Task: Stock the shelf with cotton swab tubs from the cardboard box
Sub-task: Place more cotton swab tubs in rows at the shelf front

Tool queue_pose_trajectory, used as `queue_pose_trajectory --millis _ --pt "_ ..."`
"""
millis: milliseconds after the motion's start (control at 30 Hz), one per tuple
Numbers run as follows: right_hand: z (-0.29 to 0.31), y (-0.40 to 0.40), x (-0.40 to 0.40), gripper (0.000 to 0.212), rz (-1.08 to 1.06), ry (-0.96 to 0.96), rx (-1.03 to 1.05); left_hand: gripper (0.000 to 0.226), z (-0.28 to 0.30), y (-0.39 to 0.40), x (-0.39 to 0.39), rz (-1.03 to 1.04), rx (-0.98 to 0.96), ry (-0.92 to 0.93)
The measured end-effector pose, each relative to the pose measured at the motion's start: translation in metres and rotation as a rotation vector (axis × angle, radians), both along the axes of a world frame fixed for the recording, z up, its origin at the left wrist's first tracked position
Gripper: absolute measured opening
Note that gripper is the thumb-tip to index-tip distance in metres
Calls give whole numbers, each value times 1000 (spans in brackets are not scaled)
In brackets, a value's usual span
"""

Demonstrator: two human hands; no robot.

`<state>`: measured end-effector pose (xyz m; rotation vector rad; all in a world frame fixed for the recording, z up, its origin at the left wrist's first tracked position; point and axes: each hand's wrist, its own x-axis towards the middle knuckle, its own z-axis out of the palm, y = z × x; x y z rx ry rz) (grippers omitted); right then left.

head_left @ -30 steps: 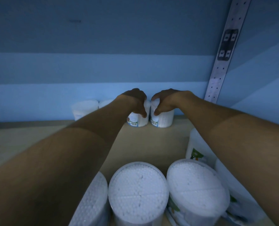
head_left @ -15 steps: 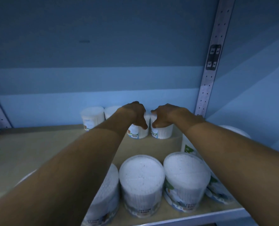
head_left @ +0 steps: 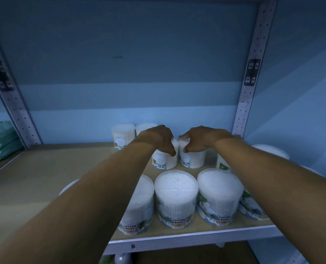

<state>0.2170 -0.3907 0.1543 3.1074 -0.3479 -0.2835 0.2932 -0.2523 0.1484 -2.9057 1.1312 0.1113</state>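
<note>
Deep on the wooden shelf (head_left: 44, 168), the left hand (head_left: 158, 138) grips one small cotton swab tub (head_left: 165, 160) from above, and the right hand (head_left: 198, 139) grips its neighbour (head_left: 193, 159). Larger tubs (head_left: 176, 195) line the shelf's front edge. Behind stands a blue wall (head_left: 139, 54); perforated metal uprights (head_left: 248, 92) flank the shelf.

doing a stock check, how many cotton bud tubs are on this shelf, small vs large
small tubs: 4
large tubs: at least 7, some partly hidden
total: at least 11
</note>
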Motion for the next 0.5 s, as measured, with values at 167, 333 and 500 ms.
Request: queue_pose_trajectory --millis 167,333,500 --pt "7 -1 -12 68 35 -6 85 59 -1 5 -7 39 -3 17" --pt "15 -7 -15 72 75 68 148 56 0 1 -11 88 -12 24" --pt "16 -10 -8 100 97 112 80 56 1 -3 -13 105 -23 12"
